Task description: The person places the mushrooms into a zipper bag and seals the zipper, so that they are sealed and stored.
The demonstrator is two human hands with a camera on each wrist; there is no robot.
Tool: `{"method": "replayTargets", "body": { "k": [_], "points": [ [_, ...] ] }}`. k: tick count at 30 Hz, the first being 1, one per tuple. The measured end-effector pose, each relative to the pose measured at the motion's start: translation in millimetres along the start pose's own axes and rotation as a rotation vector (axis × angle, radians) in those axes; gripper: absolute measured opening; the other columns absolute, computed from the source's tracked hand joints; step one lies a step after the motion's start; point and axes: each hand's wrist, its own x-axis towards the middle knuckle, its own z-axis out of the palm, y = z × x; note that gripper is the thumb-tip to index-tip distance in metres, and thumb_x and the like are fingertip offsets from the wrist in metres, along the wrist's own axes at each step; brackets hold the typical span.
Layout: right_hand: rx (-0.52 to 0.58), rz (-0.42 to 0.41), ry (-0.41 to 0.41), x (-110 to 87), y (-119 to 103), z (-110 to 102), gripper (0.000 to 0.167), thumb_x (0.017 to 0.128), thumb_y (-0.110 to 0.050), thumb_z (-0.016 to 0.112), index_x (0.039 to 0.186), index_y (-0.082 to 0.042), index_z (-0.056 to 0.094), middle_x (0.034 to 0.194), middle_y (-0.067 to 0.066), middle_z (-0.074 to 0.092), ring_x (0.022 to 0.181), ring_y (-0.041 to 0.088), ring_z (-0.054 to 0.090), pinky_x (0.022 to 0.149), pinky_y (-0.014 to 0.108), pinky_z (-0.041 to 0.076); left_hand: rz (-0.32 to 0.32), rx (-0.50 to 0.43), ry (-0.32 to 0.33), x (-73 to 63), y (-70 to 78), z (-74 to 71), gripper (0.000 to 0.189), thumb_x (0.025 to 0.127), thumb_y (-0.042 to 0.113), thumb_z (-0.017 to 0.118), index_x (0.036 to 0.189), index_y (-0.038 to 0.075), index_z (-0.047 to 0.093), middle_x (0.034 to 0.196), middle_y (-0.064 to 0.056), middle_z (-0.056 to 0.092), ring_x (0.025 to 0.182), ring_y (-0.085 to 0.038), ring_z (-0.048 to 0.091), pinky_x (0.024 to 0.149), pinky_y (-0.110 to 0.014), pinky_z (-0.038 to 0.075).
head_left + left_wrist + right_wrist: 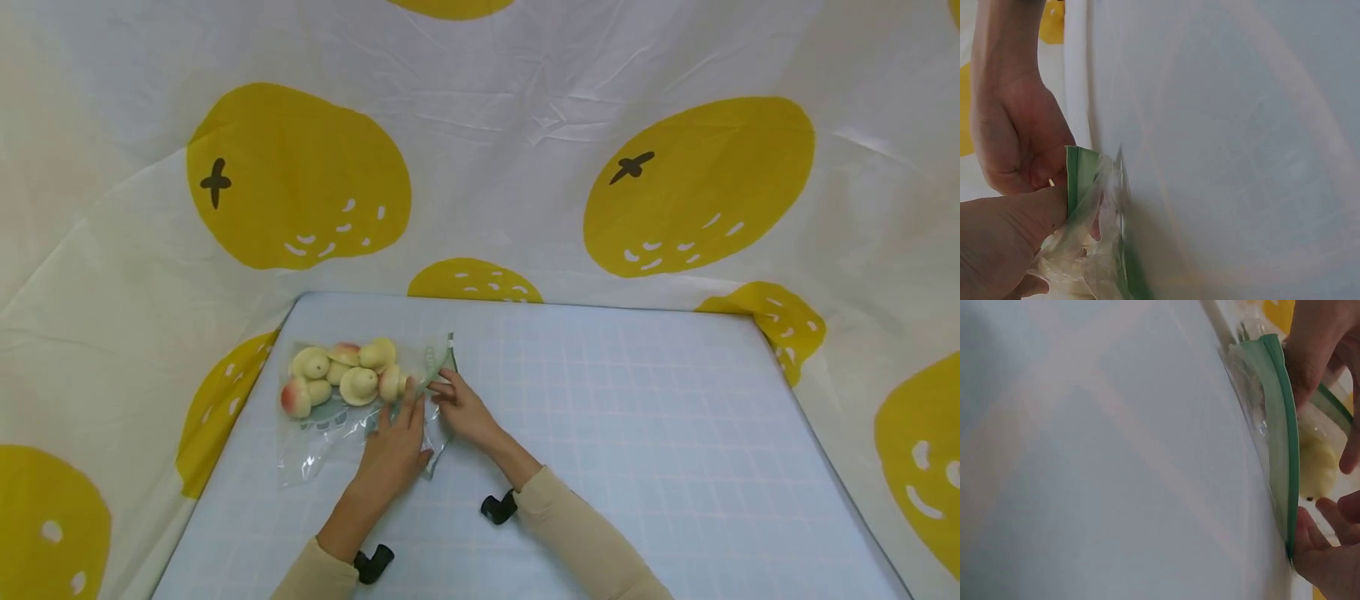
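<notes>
On the table lies a clear zip bag (307, 462) with several cream, red-tinged mushrooms (358, 387) inside. Its green-edged mouth faces right. My left hand (393, 442) rests over the bag near that mouth, fingers fairly straight and thumb spread away. In the right wrist view, the left thumb lies against the green zip strip (1291, 434). My right hand (463, 410) is at the mouth from the right, its fingers loosely bent and apart. One of its fingertips is close to a pale yellow mushroom (1317, 469); contact is hard to tell.
The table (637, 417) has a pale checked cover. Behind and beside it hangs a white cloth (495, 167) printed with large yellow fruit. A black wrist device (373, 564) sits by the left wrist, another black device (498, 507) by the right.
</notes>
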Motion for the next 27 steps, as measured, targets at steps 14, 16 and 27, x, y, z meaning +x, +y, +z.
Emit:
{"method": "replayTargets", "body": {
  "k": [14, 16, 27],
  "points": [
    [0.048, -0.034, 0.066, -7.9, 1.7, -20.0, 0.045, 0.099, 0.008, 0.049, 0.143, 0.010, 0.041, 0.131, 0.026, 0.060, 0.119, 0.040, 0.059, 0.100, 0.041, 0.048, -0.025, 0.026, 0.043, -3.5, 1.7, -4.5, 0.086, 0.087, 0.042, 0.077, 0.156, 0.014, 0.035, 0.155, -0.025, 0.033, 0.119, -0.061, 0.048, 0.070, -0.061, 0.054],
    [0.052, -0.036, 0.085, -8.4, 1.1, -23.2, 0.044, 0.099, 0.007, 0.051, 0.142, 0.009, 0.043, 0.130, 0.026, 0.061, 0.119, 0.039, 0.060, 0.100, 0.042, 0.047, -0.024, 0.030, 0.044, -3.4, 1.7, -4.4, 0.083, 0.087, 0.042, 0.077, 0.155, 0.014, 0.037, 0.152, -0.025, 0.038, 0.119, -0.057, 0.049, 0.073, -0.061, 0.054],
    [-0.189, -0.087, 0.246, -9.8, 2.6, -39.7, 0.033, 0.096, 0.000, 0.061, 0.129, 0.002, 0.060, 0.115, 0.017, 0.069, 0.105, 0.031, 0.066, 0.089, 0.044, 0.053, 0.121, -0.004, 0.246, 7.5, -3.2, -11.8, 0.061, 0.087, 0.033, 0.078, 0.132, -0.004, 0.058, 0.126, -0.025, 0.060, 0.106, -0.042, 0.062, 0.075, -0.054, 0.054]
  ]
}}
